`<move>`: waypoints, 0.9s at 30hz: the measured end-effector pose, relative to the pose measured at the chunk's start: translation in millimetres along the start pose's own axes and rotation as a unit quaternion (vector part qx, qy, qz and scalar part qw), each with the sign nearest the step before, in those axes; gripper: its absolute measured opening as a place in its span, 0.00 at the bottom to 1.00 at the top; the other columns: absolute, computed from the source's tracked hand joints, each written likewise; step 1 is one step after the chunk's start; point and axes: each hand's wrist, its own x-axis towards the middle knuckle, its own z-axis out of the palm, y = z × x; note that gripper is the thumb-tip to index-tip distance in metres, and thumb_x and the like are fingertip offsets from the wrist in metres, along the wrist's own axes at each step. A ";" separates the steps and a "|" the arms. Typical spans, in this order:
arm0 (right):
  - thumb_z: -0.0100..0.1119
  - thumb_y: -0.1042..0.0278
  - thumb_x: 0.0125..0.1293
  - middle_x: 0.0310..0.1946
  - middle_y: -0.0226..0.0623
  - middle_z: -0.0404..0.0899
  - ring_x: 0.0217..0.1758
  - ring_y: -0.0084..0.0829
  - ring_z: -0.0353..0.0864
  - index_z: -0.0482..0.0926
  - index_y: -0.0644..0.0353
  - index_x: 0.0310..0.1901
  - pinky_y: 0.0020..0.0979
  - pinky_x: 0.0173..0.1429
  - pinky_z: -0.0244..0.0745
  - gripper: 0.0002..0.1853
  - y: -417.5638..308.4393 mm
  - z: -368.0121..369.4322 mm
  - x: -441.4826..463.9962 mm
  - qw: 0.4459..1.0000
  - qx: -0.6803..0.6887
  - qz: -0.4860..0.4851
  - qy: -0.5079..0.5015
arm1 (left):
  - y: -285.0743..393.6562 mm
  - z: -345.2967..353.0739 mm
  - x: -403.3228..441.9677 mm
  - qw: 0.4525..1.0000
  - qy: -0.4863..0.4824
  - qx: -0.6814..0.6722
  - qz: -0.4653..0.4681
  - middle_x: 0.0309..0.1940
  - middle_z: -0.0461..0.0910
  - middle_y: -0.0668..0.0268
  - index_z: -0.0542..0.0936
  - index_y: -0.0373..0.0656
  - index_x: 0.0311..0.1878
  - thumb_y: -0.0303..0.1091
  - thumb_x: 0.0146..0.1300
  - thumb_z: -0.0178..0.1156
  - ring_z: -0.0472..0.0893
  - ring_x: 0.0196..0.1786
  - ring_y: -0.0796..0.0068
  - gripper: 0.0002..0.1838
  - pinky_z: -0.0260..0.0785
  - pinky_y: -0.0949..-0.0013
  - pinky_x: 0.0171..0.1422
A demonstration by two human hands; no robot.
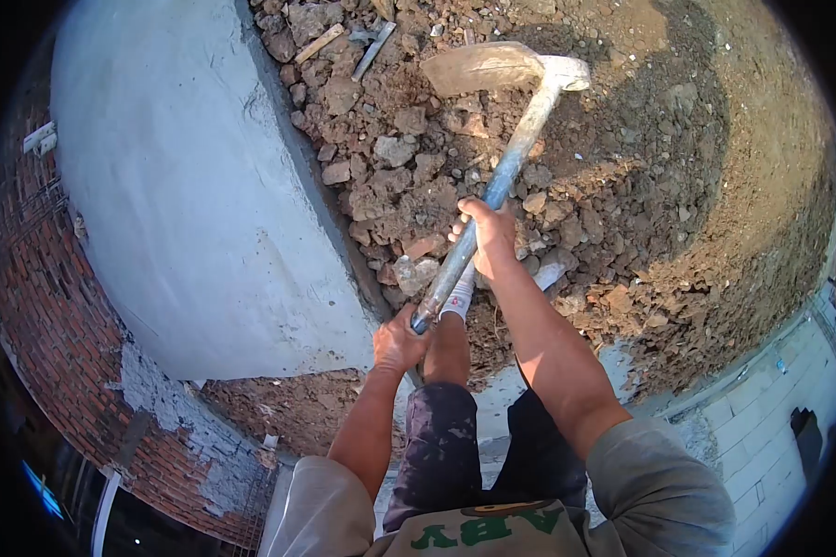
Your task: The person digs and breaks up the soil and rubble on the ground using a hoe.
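A hoe (520, 153) with a long round handle slants up and away from my body. Its broad, dirt-covered blade (483, 70) points left over the rubble. My left hand (401, 343) is wrapped round the handle's near end. Farther up the shaft, my right hand (489, 234) grips it with the fingers curled round. Below the blade lies loose brown soil with broken stones (409, 167). Whether the blade touches the soil I cannot tell.
A smooth grey concrete slab (195, 195) with a straight edge stands close on the left. Beyond it is a brick wall (56, 306). Piled earth (762, 186) rises on the right, bordered by a pale block surface (762, 418). Wood scraps (320, 44) lie at the top.
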 end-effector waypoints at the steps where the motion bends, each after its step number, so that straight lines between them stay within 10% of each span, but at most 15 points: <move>1: 0.66 0.72 0.52 0.25 0.34 0.71 0.21 0.32 0.74 0.71 0.60 0.36 0.36 0.25 0.75 0.13 -24.7 -10.9 7.5 0.999 -0.024 -0.025 0.037 | 28.0 -2.5 1.5 0.999 -0.021 -0.018 0.036 0.36 0.83 0.49 0.78 0.46 0.47 0.48 0.51 0.66 0.82 0.43 0.48 0.22 0.73 0.52 0.49; 7: 0.61 0.67 0.57 0.20 0.34 0.74 0.17 0.29 0.74 0.73 0.61 0.34 0.31 0.21 0.73 0.09 -163.2 -106.1 16.2 0.946 -0.287 -0.053 0.139 | 99.6 -19.9 -40.8 0.929 -0.129 -0.316 0.145 0.34 0.82 0.54 0.79 0.42 0.50 0.56 0.56 0.65 0.82 0.39 0.63 0.28 0.73 0.62 0.49; 15: 0.58 0.69 0.59 0.25 0.34 0.78 0.20 0.26 0.76 0.77 0.64 0.38 0.30 0.24 0.77 0.08 -240.2 -129.5 -26.5 0.944 -0.317 0.032 0.087 | -38.2 -20.0 41.3 0.954 0.176 -0.196 -0.145 0.37 0.85 0.52 0.83 0.43 0.44 0.58 0.58 0.60 0.84 0.44 0.51 0.26 0.73 0.55 0.51; 27: 0.55 0.65 0.58 0.22 0.34 0.77 0.14 0.26 0.75 0.76 0.62 0.38 0.28 0.15 0.72 0.10 -277.7 -97.0 10.9 0.861 -0.487 0.066 0.131 | -20.2 -27.8 252.0 0.704 0.131 -0.639 -0.281 0.53 0.77 0.54 0.68 0.39 0.64 0.58 0.63 0.60 0.82 0.46 0.58 0.36 0.75 0.55 0.48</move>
